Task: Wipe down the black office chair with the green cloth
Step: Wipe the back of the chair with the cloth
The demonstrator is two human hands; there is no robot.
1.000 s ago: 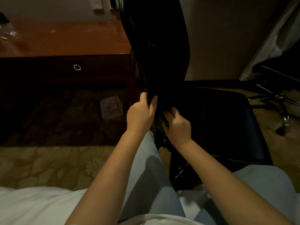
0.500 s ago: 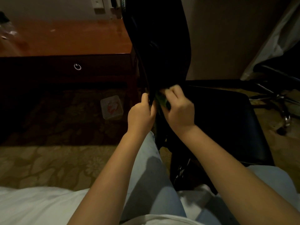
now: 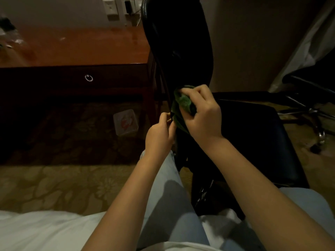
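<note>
The green cloth point(image 3: 184, 104) is bunched against the lower backrest of the black office chair point(image 3: 181, 42), just above the seat point(image 3: 253, 133). It is gripped by the right hand point(image 3: 204, 120): the fingers are curled over the top of the cloth and the knuckles are raised, with the forearm extended from lower right. The left edge of the backrest is pinched between thumb and curled fingers of the left hand point(image 3: 159, 134), just beside the cloth, with the wrist held straight above the knee
</note>
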